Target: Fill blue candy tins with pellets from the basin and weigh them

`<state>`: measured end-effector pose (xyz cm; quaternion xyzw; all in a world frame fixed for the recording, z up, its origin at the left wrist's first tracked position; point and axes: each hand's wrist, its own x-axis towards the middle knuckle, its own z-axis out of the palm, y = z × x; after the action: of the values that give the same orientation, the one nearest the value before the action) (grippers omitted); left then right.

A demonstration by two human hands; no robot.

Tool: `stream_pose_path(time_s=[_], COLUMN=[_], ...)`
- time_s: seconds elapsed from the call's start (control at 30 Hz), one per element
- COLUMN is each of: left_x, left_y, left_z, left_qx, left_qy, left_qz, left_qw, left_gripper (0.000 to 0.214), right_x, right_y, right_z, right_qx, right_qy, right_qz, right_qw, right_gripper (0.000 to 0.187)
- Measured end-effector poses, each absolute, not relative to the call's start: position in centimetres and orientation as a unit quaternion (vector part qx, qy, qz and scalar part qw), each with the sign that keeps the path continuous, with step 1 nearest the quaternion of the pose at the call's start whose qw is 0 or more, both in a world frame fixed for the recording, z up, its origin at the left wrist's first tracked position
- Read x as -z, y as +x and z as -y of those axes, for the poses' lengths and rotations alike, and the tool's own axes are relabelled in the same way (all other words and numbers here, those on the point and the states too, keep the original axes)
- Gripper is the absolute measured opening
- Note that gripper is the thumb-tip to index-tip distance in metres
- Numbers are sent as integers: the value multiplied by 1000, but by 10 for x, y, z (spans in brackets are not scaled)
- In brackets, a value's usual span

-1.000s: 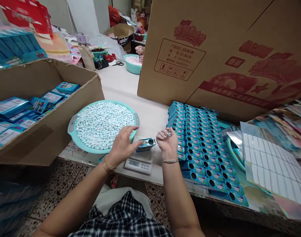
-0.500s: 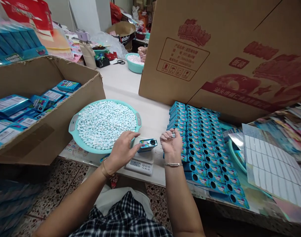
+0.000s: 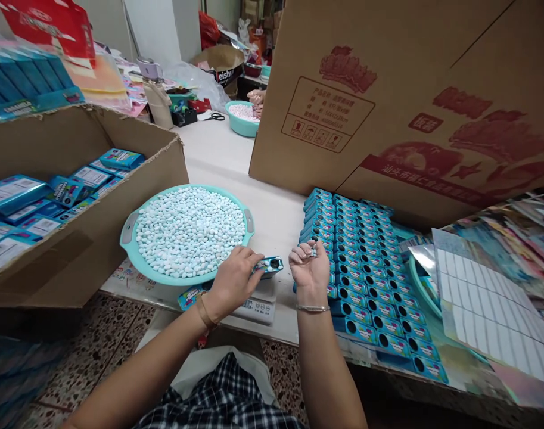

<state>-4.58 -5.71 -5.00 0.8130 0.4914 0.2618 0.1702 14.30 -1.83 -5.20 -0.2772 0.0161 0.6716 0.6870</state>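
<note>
My left hand (image 3: 236,275) grips the near end of a small blue candy box (image 3: 270,266), thumb on one side and fingers on the other. The box has a dark round hole in its top and is over a white digital scale (image 3: 259,311), whose readout my hand mostly covers. Palm up, my right hand (image 3: 310,268) has its fingers curled around a few pale candies (image 3: 313,252). Left of the scale, a turquoise basin (image 3: 129,245) holds many pale blue and white candies (image 3: 191,229). Beside my right hand stand rows of blue boxes with round holes (image 3: 365,268).
An open carton (image 3: 133,196) with blue boxes stands at left. A large printed carton (image 3: 388,107) rises behind the rows. At right, a label sheet (image 3: 486,298) lies over another basin. Further back, another person's hand (image 3: 256,96) is at a basin of pink candies (image 3: 242,112).
My left hand has moved right and closed on the candy box, covering the scale's readout. My right hand stays palm up with candies in it.
</note>
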Motion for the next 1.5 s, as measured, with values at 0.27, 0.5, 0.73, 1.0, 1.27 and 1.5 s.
stream_pose_path(time_s=[0.27, 0.5, 0.73, 1.0, 1.27, 1.5], left_x=[56, 51, 51, 49, 41, 42], left_y=[-25, -7, 1, -29, -50, -63], left_z=[43, 29, 29, 32, 45, 56], left_qx=[-235, -233, -241, -334, -354, -366], left_qy=[838, 849, 847, 789, 759, 748], left_qz=[-469, -453, -459, -501, -517, -513], left_qw=[151, 140, 118, 122, 178, 207], left_gripper=[17, 15, 15, 12, 14, 16], right_x=[57, 64, 63, 53, 43, 42], right_y=[153, 158, 156, 137, 117, 104], right_z=[26, 27, 24, 24, 25, 28], right_qx=[-661, -669, -682, -621, -569, -573], right_qy=[-284, -267, -259, -390, -401, -404], right_qz=[-21, -34, -6, 146, 207, 148], right_qw=[695, 692, 684, 664, 687, 698], right_gripper=[31, 28, 26, 32, 35, 35])
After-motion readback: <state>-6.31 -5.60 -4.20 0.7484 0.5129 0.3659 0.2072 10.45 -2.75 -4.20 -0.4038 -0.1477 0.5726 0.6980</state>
